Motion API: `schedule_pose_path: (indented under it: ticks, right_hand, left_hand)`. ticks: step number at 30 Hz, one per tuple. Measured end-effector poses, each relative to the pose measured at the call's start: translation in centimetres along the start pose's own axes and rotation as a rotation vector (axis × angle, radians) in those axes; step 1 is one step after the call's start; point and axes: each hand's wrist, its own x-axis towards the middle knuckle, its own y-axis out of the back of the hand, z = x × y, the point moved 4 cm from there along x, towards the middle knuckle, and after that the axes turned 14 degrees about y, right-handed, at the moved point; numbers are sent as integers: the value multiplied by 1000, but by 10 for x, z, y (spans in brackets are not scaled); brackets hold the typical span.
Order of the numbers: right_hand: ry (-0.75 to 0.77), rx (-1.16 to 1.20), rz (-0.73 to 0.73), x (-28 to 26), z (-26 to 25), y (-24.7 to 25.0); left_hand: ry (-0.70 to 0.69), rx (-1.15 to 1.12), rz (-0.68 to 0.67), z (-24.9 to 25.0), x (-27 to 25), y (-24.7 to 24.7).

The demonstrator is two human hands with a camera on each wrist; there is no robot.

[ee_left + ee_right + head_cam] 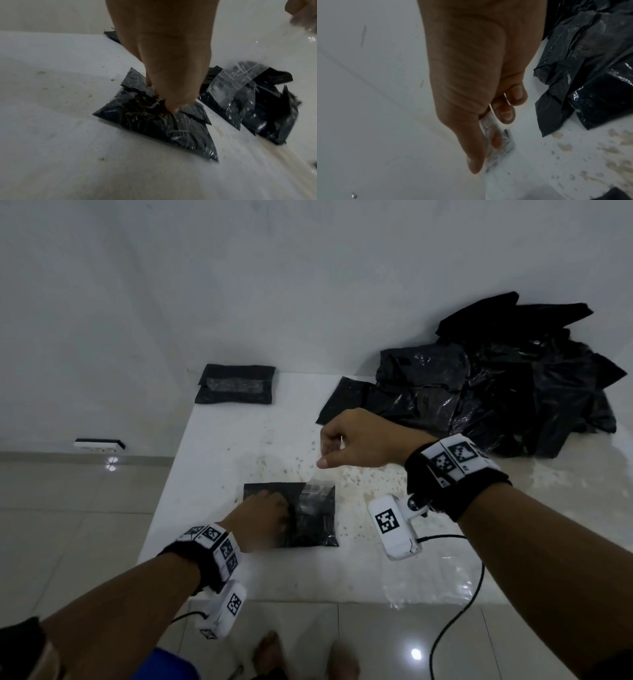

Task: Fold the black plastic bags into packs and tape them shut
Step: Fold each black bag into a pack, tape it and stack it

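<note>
A folded black bag pack [308, 522] lies on the white table [205, 481] in front of me. My left hand [274, 508] presses down on its left half with straight fingers [171, 105], pinning the folded flaps of the pack [154, 128]. My right hand [337, 446] hovers above the pack's far right corner, its fingers curled round clear tape [494, 142]. A strip of that tape [317, 484] runs from the hand down onto the pack's right side and shows translucent in the left wrist view [236, 83].
A taped pack [236, 385] lies at the table's far left corner. A heap of loose black bags [496, 392] fills the back right, against the wall. A black cable [455, 611] hangs over the table's front edge. A white fitting [99, 444] sits low on the wall at the left.
</note>
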Motion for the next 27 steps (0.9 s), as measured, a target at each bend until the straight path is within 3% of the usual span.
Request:
schedule_pose_path:
  ticks: [4,7,12,27]
  right_hand:
    - [-31,116,40,20,-7,-13]
    - [-60,171,100,32,-9,-22]
    - [-132,259,208,42,0,-35]
    - [-515,502,552,16,59,-76]
  left_hand:
    - [341,-1207,-204,-19,-3,8]
    - [379,-1542,-298,-25,-1,3]
    - [251,-1566,-301,-40,3,-5]
    - [410,-1470,-155,-45,-1,-1]
